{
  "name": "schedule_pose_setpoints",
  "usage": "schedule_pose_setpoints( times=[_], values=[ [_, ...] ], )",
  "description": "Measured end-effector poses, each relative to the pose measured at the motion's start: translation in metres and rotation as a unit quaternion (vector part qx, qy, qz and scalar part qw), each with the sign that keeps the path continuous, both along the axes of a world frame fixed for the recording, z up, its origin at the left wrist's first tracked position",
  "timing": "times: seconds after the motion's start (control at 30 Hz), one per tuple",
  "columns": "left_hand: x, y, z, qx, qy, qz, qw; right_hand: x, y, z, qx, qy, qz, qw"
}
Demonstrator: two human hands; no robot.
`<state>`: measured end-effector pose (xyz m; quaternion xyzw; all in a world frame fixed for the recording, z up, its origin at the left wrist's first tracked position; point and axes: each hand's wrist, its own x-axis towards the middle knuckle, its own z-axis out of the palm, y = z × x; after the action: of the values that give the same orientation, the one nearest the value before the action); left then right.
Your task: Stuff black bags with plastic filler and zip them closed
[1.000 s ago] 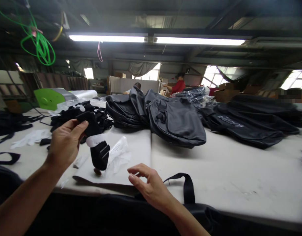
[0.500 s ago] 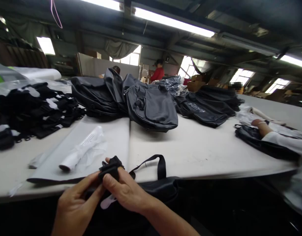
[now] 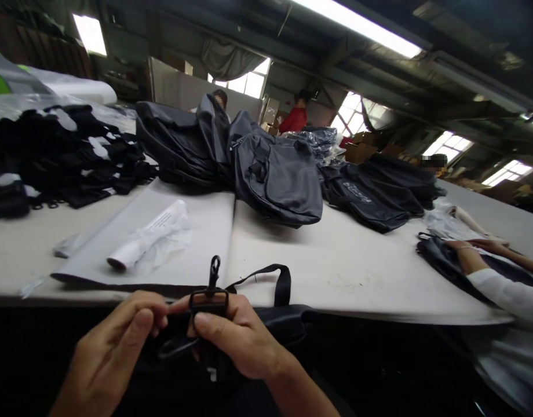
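My right hand pinches a black shoulder strap between thumb and fingers, with its rectangular slider buckle facing me. A black snap hook stands up above the buckle. Just to the left, my left hand has its thumb and fingers drawn together beside the strap; whatever they pinch is hidden. A dark loop of strap hangs below, between the hands. Under and behind my right hand lies a black bag at the table's edge, its handle arching over the tabletop.
Black straps are heaped at left. A plastic-wrapped white roll rests on a grey sheet. Black bags are piled mid-table. At right, a co-worker's hands touch another black bag. Other people are farther back.
My left hand has drawn away from the bunched strap to the left. In my right hand, the strap has turned, so the buckle and upright hook now show. The view has shifted slightly.
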<state>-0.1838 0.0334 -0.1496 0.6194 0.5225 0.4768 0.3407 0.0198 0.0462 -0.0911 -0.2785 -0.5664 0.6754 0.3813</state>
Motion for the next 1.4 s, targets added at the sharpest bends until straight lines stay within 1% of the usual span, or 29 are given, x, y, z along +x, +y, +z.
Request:
schedule_pose_setpoints(
  times=[0.03,0.07,0.1,0.13,0.17,0.2,0.27,0.33,0.43,0.5,0.53,0.6,0.63,0.7,0.8,0.87,0.93,1.0,1.07,1.1,1.17,1.2,1.23,1.3,1.33,1.37,1.4],
  values=[
    [-0.001,0.005,0.001,-0.066,-0.047,-0.045,0.996,0.001,0.0,0.005,0.021,-0.02,0.03,0.999],
    [-0.001,0.008,0.001,-0.125,-0.103,-0.096,0.982,0.001,0.0,0.009,0.039,-0.039,0.051,0.997],
    [0.0,0.01,0.002,-0.165,-0.157,-0.139,0.964,0.001,0.001,0.01,0.052,-0.061,0.063,0.995],
    [0.002,0.011,0.004,-0.18,-0.197,-0.165,0.949,-0.001,0.002,0.01,0.058,-0.085,0.07,0.992],
    [0.004,0.011,0.005,-0.173,-0.22,-0.172,0.945,-0.002,0.003,0.007,0.05,-0.111,0.075,0.99],
    [0.006,0.01,0.008,-0.152,-0.226,-0.165,0.948,-0.004,0.005,0.004,0.037,-0.138,0.079,0.987],
    [0.009,0.008,0.012,-0.097,-0.208,-0.131,0.964,-0.007,0.008,-0.004,0.007,-0.175,0.083,0.981],
    [0.007,0.007,0.013,-0.056,-0.212,-0.087,0.972,-0.012,0.011,-0.01,0.0,-0.176,0.074,0.982],
    [-0.001,0.005,0.01,-0.018,-0.231,-0.063,0.971,-0.022,0.016,-0.012,0.046,-0.181,0.051,0.981],
    [-0.008,0.003,0.007,0.019,-0.203,-0.06,0.977,-0.031,0.017,-0.012,0.069,-0.196,0.049,0.977],
    [-0.011,0.001,0.005,0.042,-0.18,-0.048,0.981,-0.036,0.017,-0.013,0.076,-0.202,0.049,0.975],
    [-0.017,0.0,0.003,0.081,-0.142,-0.003,0.987,-0.045,0.018,-0.015,0.094,-0.212,0.045,0.972],
    [-0.019,-0.001,0.001,0.086,-0.129,0.021,0.988,-0.049,0.018,-0.017,0.106,-0.218,0.043,0.969],
    [-0.024,-0.003,-0.002,0.07,-0.122,0.047,0.989,-0.056,0.019,-0.022,0.121,-0.234,0.039,0.964],
    [-0.032,-0.007,-0.012,0.002,-0.163,0.036,0.986,-0.062,0.022,-0.029,0.123,-0.258,0.014,0.958],
    [-0.038,-0.011,-0.019,-0.058,-0.212,0.015,0.975,-0.065,0.023,-0.034,0.138,-0.275,-0.016,0.951],
    [-0.042,-0.014,-0.024,-0.109,-0.264,-0.002,0.958,-0.069,0.023,-0.035,0.167,-0.3,-0.03,0.939],
    [-0.045,-0.015,-0.027,-0.131,-0.296,-0.003,0.946,-0.075,0.021,-0.035,0.204,-0.334,-0.029,0.92],
    [-0.047,-0.015,-0.029,-0.125,-0.303,0.017,0.945,-0.081,0.02,-0.032,0.238,-0.374,-0.024,0.896],
    [-0.048,-0.015,-0.031,-0.109,-0.292,0.039,0.949,-0.084,0.019,-0.031,0.248,-0.393,-0.016,0.885],
    [-0.048,-0.017,-0.032,-0.06,-0.241,0.092,0.964,-0.088,0.017,-0.029,0.253,-0.424,0.008,0.87],
    [-0.048,-0.018,-0.033,-0.032,-0.211,0.109,0.971,-0.09,0.016,-0.029,0.249,-0.433,0.021,0.866],
    [-0.049,-0.021,-0.034,-0.01,-0.184,0.113,0.976,-0.091,0.016,-0.029,0.244,-0.436,0.034,0.866],
    [-0.052,-0.026,-0.037,0.002,-0.163,0.082,0.983,-0.09,0.016,-0.029,0.23,-0.433,0.06,0.87],
    [-0.055,-0.027,-0.041,-0.011,-0.167,0.062,0.984,-0.088,0.018,-0.029,0.222,-0.428,0.071,0.873],
    [-0.061,-0.028,-0.048,-0.034,-0.172,0.054,0.983,-0.086,0.02,-0.028,0.214,-0.422,0.077,0.878],
    [-0.068,-0.028,-0.057,-0.06,-0.172,0.069,0.981,-0.083,0.023,-0.027,0.205,-0.416,0.075,0.883]
  ],
)
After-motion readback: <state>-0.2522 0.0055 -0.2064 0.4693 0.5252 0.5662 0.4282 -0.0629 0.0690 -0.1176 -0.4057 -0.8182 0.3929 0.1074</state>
